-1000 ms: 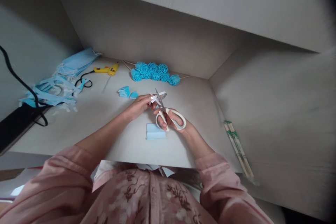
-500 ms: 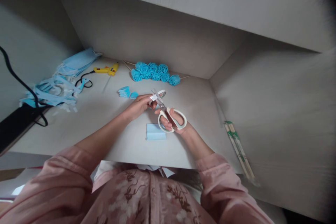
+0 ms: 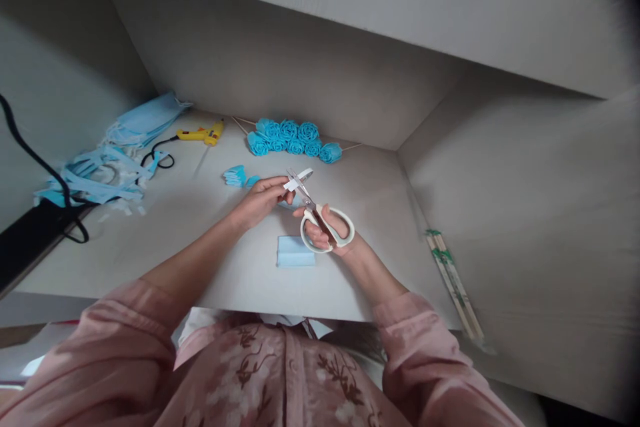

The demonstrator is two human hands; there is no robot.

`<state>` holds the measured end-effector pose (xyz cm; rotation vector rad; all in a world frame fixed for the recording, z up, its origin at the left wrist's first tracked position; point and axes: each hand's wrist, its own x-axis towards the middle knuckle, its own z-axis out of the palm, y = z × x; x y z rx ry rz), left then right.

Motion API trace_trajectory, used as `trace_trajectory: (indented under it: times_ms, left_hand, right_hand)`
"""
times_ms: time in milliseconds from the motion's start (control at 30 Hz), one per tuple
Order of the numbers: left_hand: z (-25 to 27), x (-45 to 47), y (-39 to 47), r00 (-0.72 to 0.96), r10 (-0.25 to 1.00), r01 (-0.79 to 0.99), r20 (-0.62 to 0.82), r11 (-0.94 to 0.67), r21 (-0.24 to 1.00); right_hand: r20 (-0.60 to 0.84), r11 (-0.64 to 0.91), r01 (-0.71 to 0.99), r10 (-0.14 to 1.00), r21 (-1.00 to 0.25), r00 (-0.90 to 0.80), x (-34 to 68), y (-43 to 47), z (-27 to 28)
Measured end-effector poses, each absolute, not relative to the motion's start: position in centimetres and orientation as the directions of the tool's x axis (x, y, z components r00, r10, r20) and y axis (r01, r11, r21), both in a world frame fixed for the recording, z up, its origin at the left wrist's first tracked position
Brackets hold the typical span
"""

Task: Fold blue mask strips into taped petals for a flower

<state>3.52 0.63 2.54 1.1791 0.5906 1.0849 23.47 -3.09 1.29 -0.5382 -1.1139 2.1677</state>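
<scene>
My right hand [image 3: 320, 233] has its thumb and fingers through the white handles of a pair of scissors [image 3: 340, 230]. The metal blades point up and away, slightly apart, across a white strip of material [image 3: 292, 184]. Pinched in my left hand [image 3: 267, 197] is that strip, and its far end sticks out beyond the blades. Some pale blue material shows below the left fingers, partly hidden. On the table nearer my body lies a folded light blue piece of mask fabric [image 3: 296, 252]. Small cut blue pieces [image 3: 235, 175] rest just beyond my left hand.
Blue fabric roses on sticks [image 3: 295, 137] lie along the back wall. To their left are a yellow glue gun [image 3: 203, 134], stacked face masks [image 3: 153, 117] and a heap of mask scraps [image 3: 100, 173]. Wrapped wooden sticks [image 3: 455, 287] lie by the right wall.
The far end of the white strip, curved in a loop before, now looks flatter and straighter at the blades. Both hands stay in nearly the same place.
</scene>
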Motion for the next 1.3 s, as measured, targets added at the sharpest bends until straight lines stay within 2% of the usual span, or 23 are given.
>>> trace_trajectory:
  times_ms: [267,467,633,700,767,900,1000,1133,1300]
  left_hand:
    - [2.5,3.5,0.7,0.373,0.918,-0.362,0.136,0.009,0.932]
    - [2.6,3.5,0.6,0.355,0.926,-0.325,0.13,-0.008,0.946]
    - [1.8,3.6,1.1,0.308,0.946,-0.269,0.104,-0.018,0.963]
    - [1.5,3.6,1.2,0.309,0.945,-0.235,0.103,-0.03,0.972]
    - [1.4,3.6,1.2,0.325,0.939,-0.229,0.115,-0.04,0.973]
    - [1.8,3.5,1.3,0.273,0.958,-0.308,0.087,0.001,0.951]
    - [2.1,3.5,1.4,0.218,0.973,-0.398,0.075,0.018,0.917]
    - [2.1,3.5,1.5,0.239,0.968,-0.447,0.079,0.038,0.894]
    - [2.3,3.5,1.5,0.224,0.973,-0.466,0.053,0.059,0.883]
  right_hand:
    - [-0.1,-0.435,-0.325,0.711,-0.84,-0.696,23.0,-3.7,1.8]
    - [-0.079,-0.355,-0.334,0.779,-0.873,-0.622,22.8,-4.1,2.3]
    - [-0.145,-0.245,-0.125,0.838,-0.962,-0.526,22.2,-4.5,2.2]
    - [-0.164,-0.207,-0.017,0.821,-0.978,-0.546,21.8,-4.6,2.0]
    - [-0.152,-0.181,0.012,0.787,-0.983,-0.598,21.7,-4.7,2.0]
    - [-0.096,-0.205,-0.088,0.741,-0.975,-0.665,22.4,-4.4,2.3]
    - [-0.028,-0.169,-0.143,0.737,-0.975,-0.675,23.1,-4.0,2.4]
    - [0.066,-0.14,-0.245,0.733,-0.959,-0.677,23.4,-3.6,1.9]
    - [0.031,-0.206,-0.245,0.703,-0.947,-0.711,23.6,-3.3,1.4]
